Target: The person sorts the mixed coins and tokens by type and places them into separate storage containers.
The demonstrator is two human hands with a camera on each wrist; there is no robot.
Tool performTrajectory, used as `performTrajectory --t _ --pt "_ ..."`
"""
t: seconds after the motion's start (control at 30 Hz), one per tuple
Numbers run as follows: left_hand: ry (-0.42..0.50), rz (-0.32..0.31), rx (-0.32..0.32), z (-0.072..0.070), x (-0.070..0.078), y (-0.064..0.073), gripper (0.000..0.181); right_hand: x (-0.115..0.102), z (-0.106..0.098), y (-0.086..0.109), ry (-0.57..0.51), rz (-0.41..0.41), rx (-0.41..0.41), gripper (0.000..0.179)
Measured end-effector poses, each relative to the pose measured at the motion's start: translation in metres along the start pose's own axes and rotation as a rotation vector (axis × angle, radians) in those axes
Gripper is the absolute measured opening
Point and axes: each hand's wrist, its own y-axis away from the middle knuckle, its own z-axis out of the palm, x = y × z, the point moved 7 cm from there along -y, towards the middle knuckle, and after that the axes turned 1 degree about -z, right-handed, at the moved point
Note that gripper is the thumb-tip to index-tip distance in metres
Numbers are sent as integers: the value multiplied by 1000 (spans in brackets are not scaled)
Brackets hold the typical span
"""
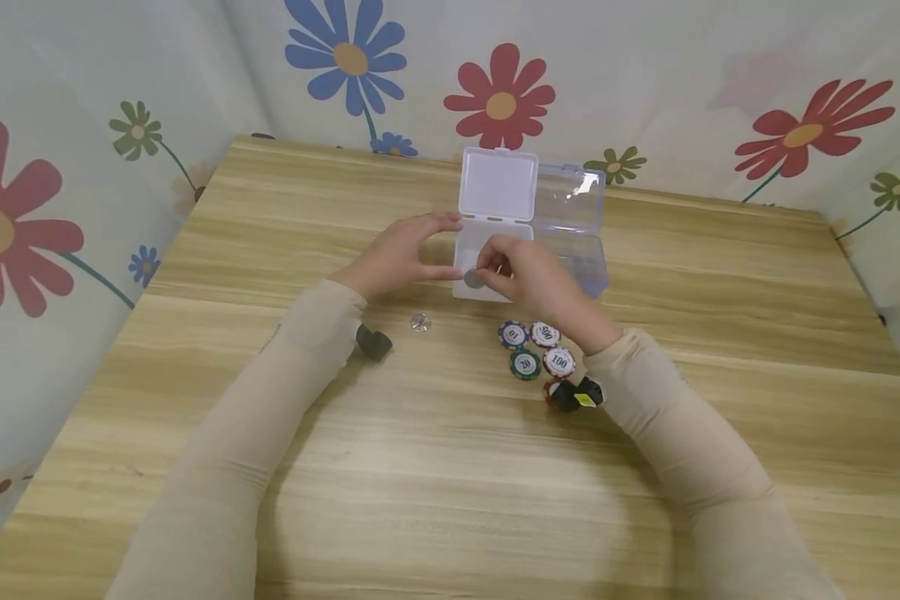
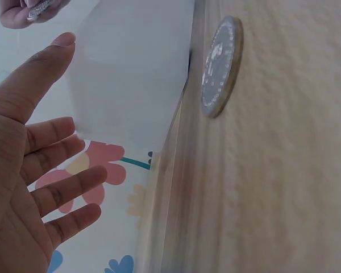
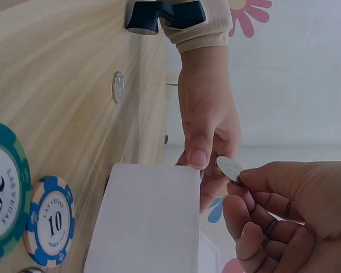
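Rn our R hand (image 1: pixel 536 275) has a coin (image 3: pixel 229 169) pinched btwn thumb & fingers, over the open white box (image 3: pixel 145 219); our L hand (image 1: pixel 401 257) is spread, gripping nothing, thumb by the box's L edge. Poss. trouble: the thin coin slips if our pinch is too slight, or a hard L push w/o grip slides the box on the surface (image 1: pixel 420 467). 2nd coin (image 1: pixel 421 322) lies loose near the box.

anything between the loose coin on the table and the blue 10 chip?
Nothing but bare tabletop from loose coin to blue 10 chip; head and right wrist views show it.
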Motion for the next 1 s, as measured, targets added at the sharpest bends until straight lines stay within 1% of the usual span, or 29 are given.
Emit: performTrajectory --t 0.13,0.27,0.37,0.53,0.83,1.0 --pt "1 -11 -4 -1 0 0 77 5 -4 -5 6 37 9 13" --pt "2 -12 -3 -1 -1 0 77 12 -7 -12 30 70 26 13" --pt "2 -8 -4 0 -2 0 76 16 -7 -16 47 93 24 14" --pt "0 4 -6 0 -1 -1 76 23 -4 -24 71 127 -15 14" --pt "-7 25 1 0 -1 -1 75 27 7 -40 155 97 -79 12" --pt "-2 31 8 0 1 0 75 29 13 -47 218 118 -121 12"
